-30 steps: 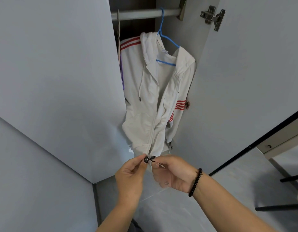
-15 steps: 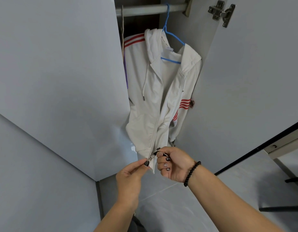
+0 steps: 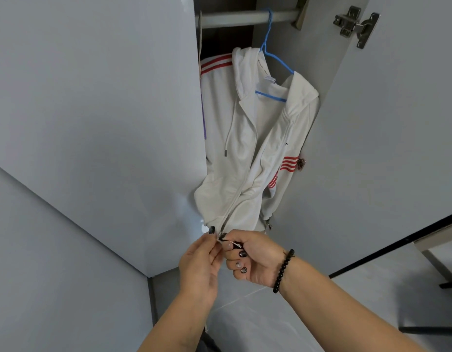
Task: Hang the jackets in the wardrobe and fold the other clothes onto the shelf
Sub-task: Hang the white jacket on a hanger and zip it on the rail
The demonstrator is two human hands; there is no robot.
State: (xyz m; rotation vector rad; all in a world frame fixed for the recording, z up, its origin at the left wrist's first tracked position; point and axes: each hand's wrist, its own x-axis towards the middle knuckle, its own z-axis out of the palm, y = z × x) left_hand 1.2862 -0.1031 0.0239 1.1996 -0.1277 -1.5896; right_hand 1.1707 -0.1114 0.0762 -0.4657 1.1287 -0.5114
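A white hooded zip-up jacket [image 3: 247, 158] of soft knit fabric, trimmed with red triple stripes at shoulder and sleeve, hangs on a thin blue wire hanger [image 3: 272, 72] hooked over the pale round wardrobe rail [image 3: 235, 19], between two open doors. A small label sits inside its collar, its writing too small to read; no brand name can be made out. A white drawcord with a dark tip dangles down the chest. At the hem, the person's left hand [image 3: 199, 265] pinches the bottom edge of the jacket beside the zip between thumb and fingers, while the right hand [image 3: 253, 260], fingers curled closed, grips the hem's other side and a small dark zip pull. The right wrist wears a black beaded bracelet [image 3: 283, 271]; the nails are dark with decoration. Smooth grey-white wardrobe doors [image 3: 93, 110] flank the jacket, the right one carrying a metal hinge [image 3: 355, 25]. Below lies a glossy pale tiled floor [image 3: 258, 318].
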